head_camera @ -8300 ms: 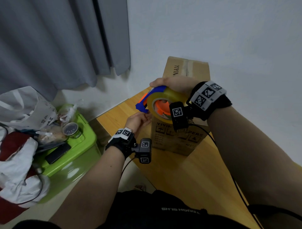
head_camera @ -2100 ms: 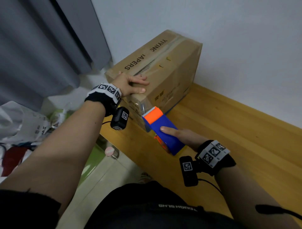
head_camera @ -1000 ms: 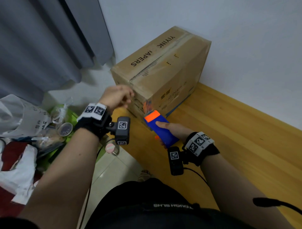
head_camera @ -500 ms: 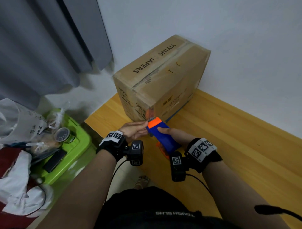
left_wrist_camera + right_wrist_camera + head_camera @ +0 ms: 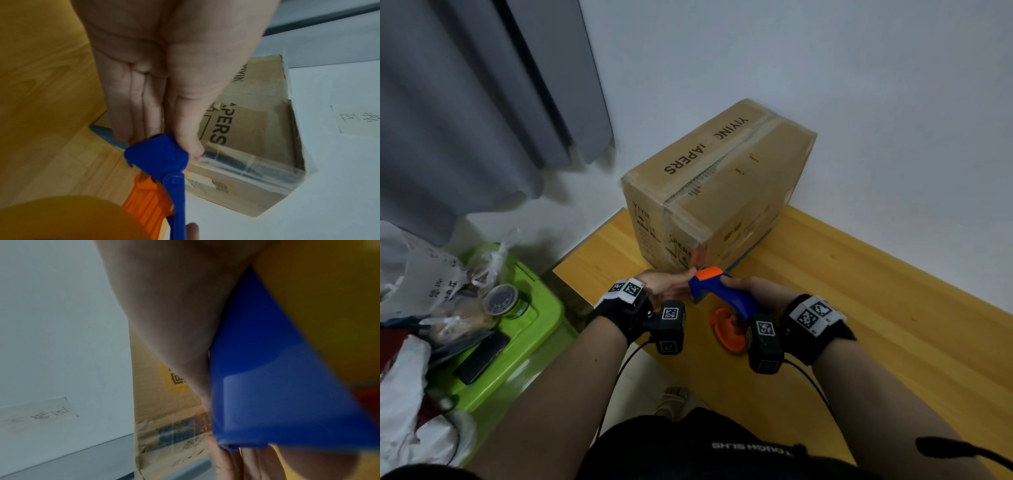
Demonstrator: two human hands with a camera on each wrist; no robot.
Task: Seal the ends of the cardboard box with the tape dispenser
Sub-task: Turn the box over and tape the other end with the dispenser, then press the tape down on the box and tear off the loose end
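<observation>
The brown cardboard box [image 5: 719, 192] stands on the wooden table [image 5: 876, 308] against the wall, with clear tape over its top seam and down its near end. My right hand [image 5: 743, 287] grips the handle of the blue and orange tape dispenser [image 5: 726, 296], just in front of the box's near bottom corner. My left hand [image 5: 685, 279] pinches the dispenser's front tip. In the left wrist view its thumb and straight fingers [image 5: 133, 113] close on the blue tip [image 5: 158, 155], above the yellow tape roll [image 5: 61, 219]. The right wrist view shows blurred blue plastic [image 5: 267, 386] before the box [image 5: 164, 402].
Left of the table, on the floor, a green bin [image 5: 527, 342] carries plastic bags, a jar [image 5: 501, 301] and a black phone [image 5: 482, 356]. A grey curtain [image 5: 482, 102] hangs at the back left. The table's left edge runs close to the box.
My left hand came down from the box's top edge to the dispenser's front tip. The dispenser has dropped a little lower in front of the box's near corner.
</observation>
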